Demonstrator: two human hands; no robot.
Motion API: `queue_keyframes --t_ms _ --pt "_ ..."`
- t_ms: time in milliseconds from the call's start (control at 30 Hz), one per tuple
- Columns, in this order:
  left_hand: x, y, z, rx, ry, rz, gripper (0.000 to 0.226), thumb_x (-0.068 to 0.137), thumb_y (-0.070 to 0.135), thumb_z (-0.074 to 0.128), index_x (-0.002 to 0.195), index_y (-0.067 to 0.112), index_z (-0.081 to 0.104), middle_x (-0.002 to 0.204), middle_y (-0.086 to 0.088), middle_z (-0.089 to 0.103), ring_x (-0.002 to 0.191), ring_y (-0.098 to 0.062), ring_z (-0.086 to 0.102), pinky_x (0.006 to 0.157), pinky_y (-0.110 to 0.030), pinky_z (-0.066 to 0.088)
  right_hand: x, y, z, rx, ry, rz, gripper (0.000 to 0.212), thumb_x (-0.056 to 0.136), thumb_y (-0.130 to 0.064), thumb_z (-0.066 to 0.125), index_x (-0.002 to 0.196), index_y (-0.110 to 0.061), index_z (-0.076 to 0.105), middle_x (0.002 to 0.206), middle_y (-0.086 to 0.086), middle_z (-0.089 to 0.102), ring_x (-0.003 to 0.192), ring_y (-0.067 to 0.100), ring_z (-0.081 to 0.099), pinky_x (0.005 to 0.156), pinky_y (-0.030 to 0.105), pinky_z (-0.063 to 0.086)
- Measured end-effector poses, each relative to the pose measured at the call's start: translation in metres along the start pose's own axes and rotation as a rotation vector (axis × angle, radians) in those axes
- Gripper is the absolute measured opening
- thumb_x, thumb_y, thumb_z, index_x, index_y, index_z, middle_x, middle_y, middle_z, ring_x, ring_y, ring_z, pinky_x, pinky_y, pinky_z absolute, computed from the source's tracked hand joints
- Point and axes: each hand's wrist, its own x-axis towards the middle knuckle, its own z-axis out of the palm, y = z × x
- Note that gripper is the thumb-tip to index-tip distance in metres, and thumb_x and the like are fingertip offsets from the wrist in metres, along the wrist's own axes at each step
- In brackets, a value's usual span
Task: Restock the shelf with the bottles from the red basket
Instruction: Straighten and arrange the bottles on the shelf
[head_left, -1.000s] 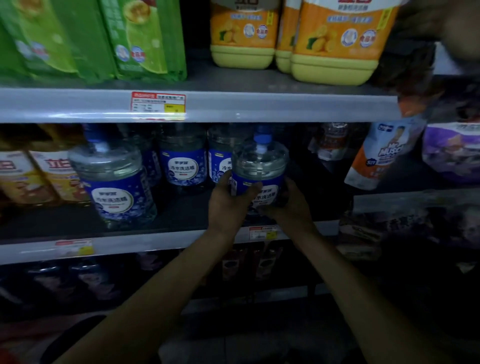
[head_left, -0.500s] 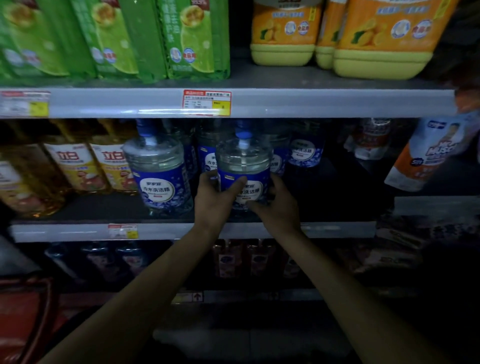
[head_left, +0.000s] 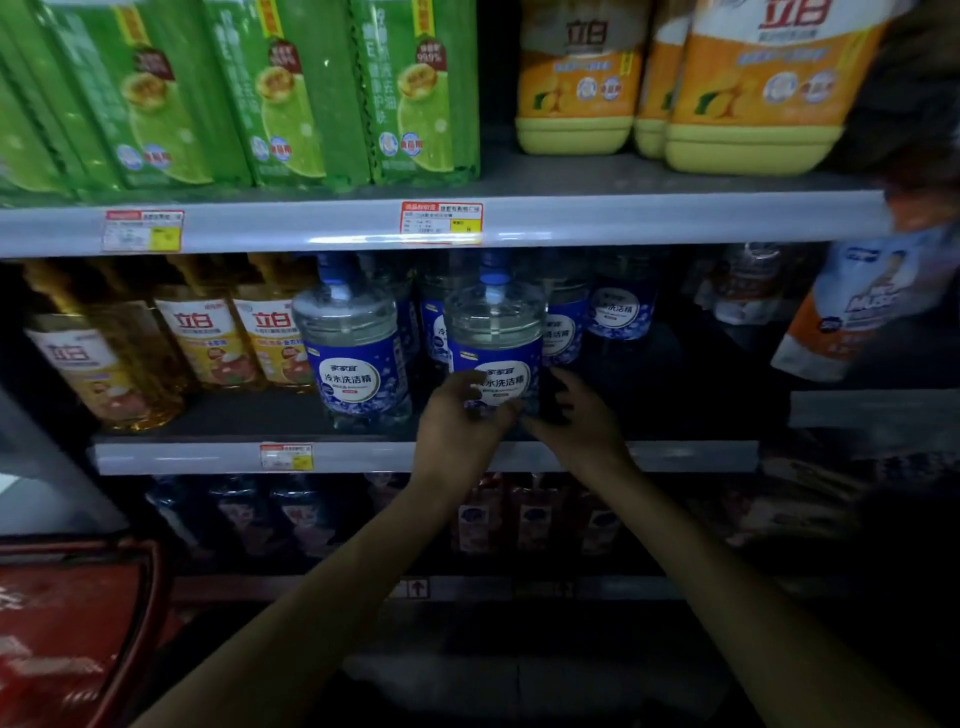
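A clear bottle with a blue label and blue cap (head_left: 493, 338) stands upright at the front of the middle shelf (head_left: 208, 457). My left hand (head_left: 457, 415) grips its lower left side and my right hand (head_left: 576, 415) grips its lower right side, both curled round the base. A matching blue-label bottle (head_left: 353, 353) stands just to its left, and several more stand behind. The red basket (head_left: 78, 623) shows at the bottom left corner; its inside is out of view.
Yellow detergent bottles (head_left: 208, 338) fill the middle shelf's left part. Green refill packs (head_left: 291, 93) and orange jugs (head_left: 753, 88) crowd the top shelf. A pouch (head_left: 862, 312) hangs at right. Dark bottles line the lower shelf. To the right of the held bottle the shelf is dark.
The view has shifted so the shelf sits further right and the red basket shows more. My hands have slid lower on the bottle, which stays standing on the shelf.
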Motion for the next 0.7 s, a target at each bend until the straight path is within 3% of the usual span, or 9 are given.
queue_keyframes --t_ms 67,133,300,467,567,700 --pt "-0.007 0.001 0.009 0.037 -0.024 0.034 0.035 0.09 0.024 0.077 0.121 0.024 0.061 0.116 0.006 0.069 0.106 -0.01 0.067 0.089 -0.029 0.058 -0.002 0.006 -0.011 -0.07 0.029 0.04 0.073 0.087 -0.025 0.078 0.151 -0.025 0.043 0.145 0.002 0.055 0.13 0.021 0.054 0.106 0.036 0.046" --pt "-0.011 0.005 0.021 0.086 -0.049 0.061 0.036 0.091 0.028 0.075 0.124 0.024 0.061 0.119 0.004 0.069 0.11 -0.014 0.066 0.092 -0.034 0.056 -0.004 0.011 -0.026 -0.123 0.055 0.067 0.071 0.087 -0.025 0.077 0.15 -0.022 0.045 0.144 0.007 0.056 0.129 0.024 0.055 0.105 0.037 0.048" --pt "-0.01 0.021 0.059 0.133 -0.142 0.112 0.044 0.095 0.028 0.071 0.136 0.018 0.057 0.12 0.004 0.066 0.109 -0.011 0.061 0.095 -0.032 0.053 -0.007 0.024 -0.064 -0.214 0.125 0.055 0.061 0.089 -0.026 0.076 0.145 -0.018 0.051 0.136 0.007 0.063 0.122 0.024 0.061 0.093 0.026 0.045" --pt "0.005 0.023 0.106 0.188 -0.209 0.142 0.045 0.096 0.024 0.069 0.138 0.014 0.056 0.126 -0.006 0.068 0.116 -0.021 0.065 0.094 -0.032 0.053 0.004 0.043 -0.088 -0.239 0.178 0.079 0.049 0.091 -0.026 0.073 0.137 -0.017 0.059 0.127 0.007 0.068 0.116 0.027 0.064 0.09 0.028 0.047" --pt "0.022 0.022 0.14 0.187 -0.226 0.131 0.044 0.097 0.022 0.068 0.139 0.014 0.056 0.128 -0.007 0.068 0.118 -0.023 0.064 0.097 -0.035 0.053 0.025 0.062 -0.1 -0.252 0.162 0.12 0.035 0.094 -0.033 0.066 0.126 -0.017 0.066 0.123 0.007 0.07 0.114 0.028 0.065 0.087 0.029 0.048" --pt "0.052 0.014 0.178 0.164 -0.196 0.099 0.039 0.096 0.017 0.065 0.134 0.017 0.059 0.125 -0.006 0.068 0.115 -0.022 0.064 0.095 -0.034 0.054 0.059 0.074 -0.116 -0.376 0.194 0.101 0.027 0.098 -0.027 0.059 0.119 -0.013 0.069 0.122 0.011 0.07 0.112 0.031 0.065 0.084 0.028 0.046"
